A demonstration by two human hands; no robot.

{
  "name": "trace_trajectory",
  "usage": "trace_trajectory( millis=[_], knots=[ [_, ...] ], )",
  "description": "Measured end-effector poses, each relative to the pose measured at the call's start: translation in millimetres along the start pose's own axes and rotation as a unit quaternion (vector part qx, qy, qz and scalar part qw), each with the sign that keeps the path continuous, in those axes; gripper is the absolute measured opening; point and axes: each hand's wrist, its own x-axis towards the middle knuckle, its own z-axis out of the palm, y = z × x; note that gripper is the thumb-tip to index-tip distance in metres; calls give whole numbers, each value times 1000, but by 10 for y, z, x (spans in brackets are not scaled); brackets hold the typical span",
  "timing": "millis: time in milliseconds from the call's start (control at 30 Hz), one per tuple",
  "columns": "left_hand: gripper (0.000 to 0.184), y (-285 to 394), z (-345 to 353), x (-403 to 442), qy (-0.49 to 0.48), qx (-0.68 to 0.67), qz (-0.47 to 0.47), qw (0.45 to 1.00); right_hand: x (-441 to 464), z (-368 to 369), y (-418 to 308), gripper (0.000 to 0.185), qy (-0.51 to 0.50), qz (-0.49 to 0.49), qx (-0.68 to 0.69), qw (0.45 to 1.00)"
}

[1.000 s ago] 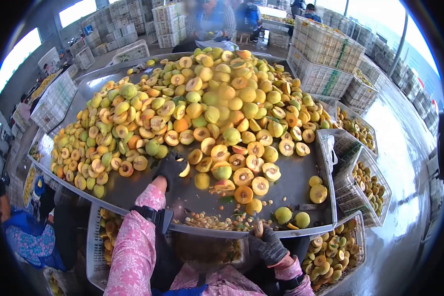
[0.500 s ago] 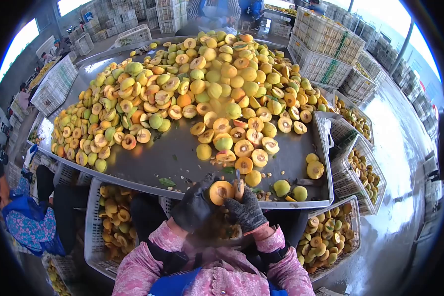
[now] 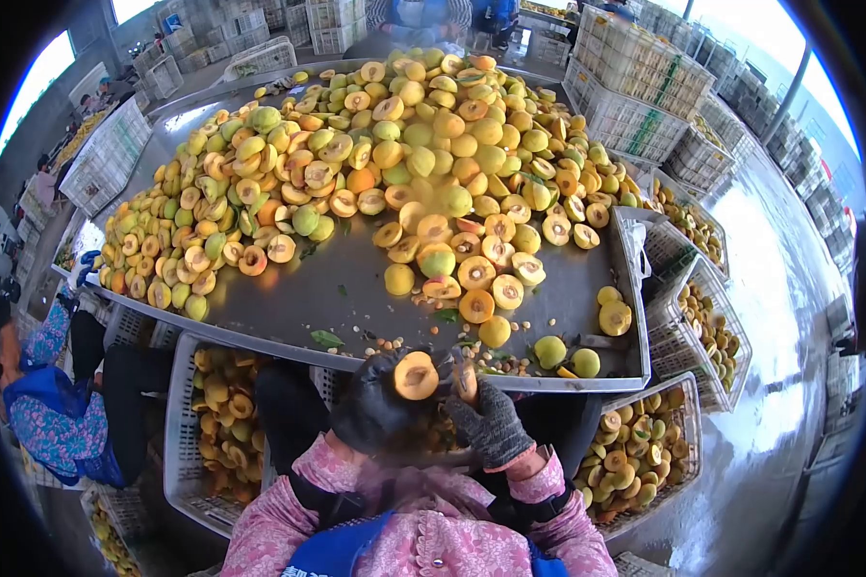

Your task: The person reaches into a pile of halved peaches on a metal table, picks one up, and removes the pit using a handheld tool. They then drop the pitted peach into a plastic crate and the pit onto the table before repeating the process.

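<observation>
While the left hand (image 3: 370, 406) holds a fruit half (image 3: 416, 376), cut face up, near the desk's (image 3: 279, 325) edge, the right hand (image 3: 491, 425) grips a tool (image 3: 466, 383) just beside it, long axis pointing deskward

No legible word, number or brand shows around the broad grey metal table (image 3: 289, 313). Pale marks on the bright blue fabric apron (image 3: 337, 548), on the table's near side, are too cropped to read; green marks on the stacked off-white slatted plastic crates (image 3: 621, 67), beyond its far right, form no readable letters.
</observation>
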Motion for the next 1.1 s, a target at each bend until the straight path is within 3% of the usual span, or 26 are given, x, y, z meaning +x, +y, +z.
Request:
trace_trajectory(
  millis=[33, 67, 167, 200, 300, 433, 567, 633, 667, 733, 767, 833, 933, 1000, 1033, 1100],
  knots=[
    [35, 67, 31, -1, 17, -131, -47, 990, -65, 22, -32, 41, -11, -22, 29, 999],
    [35, 48, 44, -8, 28, -72, -14, 997, -125, 48, -73, 43, -23, -44, 59, 997],
    [33, 11, 88, -23, 56, 22, 40, 997, -173, 96, -56, 42, -29, -77, -42, 996],
    [33, 29, 124, -35, 64, -5, 27, 998, -181, 108, -26, 42, -26, -96, -90, 991],
    [31, -74, 150, -73, 77, -43, 12, 996, -163, 111, -65, 40, -79, -25, -176, 981],
    [31, 42, 249, -146, 121, -264, -6, 957, -131, 204, -36, 53, -53, -74, -160, 983],
    [31, -148, 255, -143, 144, -301, -67, 940, -89, 277, -59, 47, -48, -142, -178, 973],
    [32, -149, 305, -126, 172, -358, -57, 916, -31, 358, 73, 44, -52, -131, -105, 984],
    [33, -217, 317, -134, 188, -301, -45, 934, 77, 433, 392, 42, -65, -103, -13, 992],
    [35, -336, 326, -136, 206, -253, -39, 944, 152, 498, 550, 40, -75, -86, 15, 993],
    [36, -379, 323, -137, 210, -263, -44, 941, 165, 508, 610, 38, -72, -99, -50, 991],
    [36, -310, 295, -130, 194, -413, -93, 885, 185, 570, 706, 37, -77, -97, -118, 985],
    [36, -382, 283, -167, 212, -297, -85, 927, 211, 641, 838, 46, -98, -111, -183, 972],
    [36, -431, 251, -185, 192, -421, -110, 880, 167, 592, 819, 65, -118, -185, -291, 931],
    [39, -466, 224, -199, 181, -480, -123, 850, 138, 537, 673, 60, -144, -175, -240, 944],
    [54, -815, 107, -306, 159, -258, -85, 949, 81, 422, 397, 50, -195, -153, -134, 959]
  ],
)
